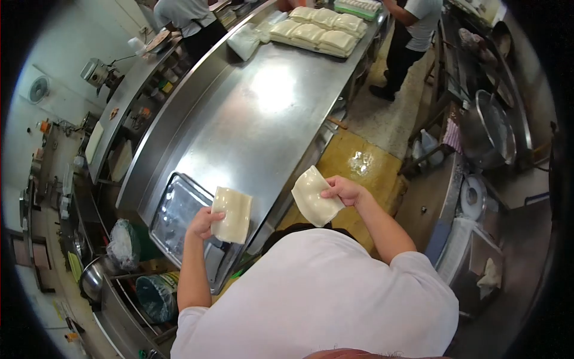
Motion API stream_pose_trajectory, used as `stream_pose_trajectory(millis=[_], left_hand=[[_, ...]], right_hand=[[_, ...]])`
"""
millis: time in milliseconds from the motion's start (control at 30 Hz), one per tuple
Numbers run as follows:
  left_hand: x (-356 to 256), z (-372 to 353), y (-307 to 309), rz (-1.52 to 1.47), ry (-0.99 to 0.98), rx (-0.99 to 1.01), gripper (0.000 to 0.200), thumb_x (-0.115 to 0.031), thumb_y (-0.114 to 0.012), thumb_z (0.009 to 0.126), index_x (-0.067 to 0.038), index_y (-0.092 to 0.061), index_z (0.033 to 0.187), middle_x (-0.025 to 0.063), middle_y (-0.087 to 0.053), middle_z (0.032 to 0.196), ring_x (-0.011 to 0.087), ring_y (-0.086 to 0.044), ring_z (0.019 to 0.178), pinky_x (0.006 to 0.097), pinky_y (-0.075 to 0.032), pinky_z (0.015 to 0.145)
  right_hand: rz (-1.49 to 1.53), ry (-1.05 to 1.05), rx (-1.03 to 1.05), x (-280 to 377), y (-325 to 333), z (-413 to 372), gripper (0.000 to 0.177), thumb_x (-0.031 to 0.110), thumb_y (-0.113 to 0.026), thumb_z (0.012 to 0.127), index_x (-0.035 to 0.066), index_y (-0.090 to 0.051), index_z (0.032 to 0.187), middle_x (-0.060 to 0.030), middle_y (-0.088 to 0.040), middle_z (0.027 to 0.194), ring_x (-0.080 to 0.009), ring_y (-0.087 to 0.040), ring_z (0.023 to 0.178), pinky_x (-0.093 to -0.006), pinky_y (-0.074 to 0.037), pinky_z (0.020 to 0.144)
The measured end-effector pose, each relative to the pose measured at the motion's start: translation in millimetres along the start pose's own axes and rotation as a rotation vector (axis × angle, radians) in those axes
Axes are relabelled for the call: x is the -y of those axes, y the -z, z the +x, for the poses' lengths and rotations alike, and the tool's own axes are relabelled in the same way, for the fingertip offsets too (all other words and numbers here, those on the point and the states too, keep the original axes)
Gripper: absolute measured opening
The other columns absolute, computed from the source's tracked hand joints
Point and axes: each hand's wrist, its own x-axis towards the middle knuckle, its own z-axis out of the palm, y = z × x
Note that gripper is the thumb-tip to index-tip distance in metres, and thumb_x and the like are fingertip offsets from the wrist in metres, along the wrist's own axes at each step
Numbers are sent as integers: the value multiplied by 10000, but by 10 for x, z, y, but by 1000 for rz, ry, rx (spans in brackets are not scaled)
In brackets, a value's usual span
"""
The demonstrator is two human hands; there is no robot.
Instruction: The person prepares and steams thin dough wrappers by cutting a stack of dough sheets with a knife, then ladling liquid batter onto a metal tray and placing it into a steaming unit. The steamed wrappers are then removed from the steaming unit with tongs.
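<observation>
My left hand [204, 222] is closed on the edge of a cream-coloured, glossy rectangular dough sheet [233, 215], thumb on top. The sheet hangs over the near end of the steel table, close to a metal tray [173, 206]. My right hand [345, 191] pinches a second dough sheet [315, 197], which is slightly curved and held beyond the table's right edge. Below my left hand a broad-bladed knife [214, 260] with a dark handle lies by the tray; part of it is covered by the sheet and hand.
Stacks of similar dough sheets [320, 30] sit at the far end of the steel table [239, 119], with clear plastic bags [244, 42] beside them. Two people [412, 36] stand near the far end. A large pot [490, 128] is at the right.
</observation>
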Motion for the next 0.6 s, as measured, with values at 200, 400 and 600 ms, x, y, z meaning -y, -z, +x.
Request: stream_pose_trajectory(millis=[200, 400, 600], left_hand=[[-415, 946, -1138, 69, -18, 197, 338, -39, -712, 872, 81, -636, 1179, 156, -706, 1110, 262, -718, 948, 402, -594, 866], [-886, 1722, -2106, 90, 52, 327, 321, -25, -703, 883, 58, -651, 1189, 152, -711, 1116, 257, -714, 991, 402, -583, 899], [-1260, 2692, -2687, 115, 110, 424, 322, -37, -735, 862, 38, -677, 1171, 145, -724, 1084, 247, -722, 973, 406, -587, 887]], right_hand=[[26, 118, -151, 308, 464, -553, 456, 84, -780, 833, -31, -628, 1247, -121, -706, 1143, -229, -704, 1012, -390, -570, 913], [115, 222, -238, 687, 947, -843, 434, 74, -753, 855, -46, -610, 1246, -133, -698, 1139, -245, -706, 1004, -403, -574, 908], [89, 252, -288, 1400, 1481, -954, 424, 84, -744, 865, -54, -611, 1243, -141, -700, 1135, -247, -707, 1000, -400, -574, 903]])
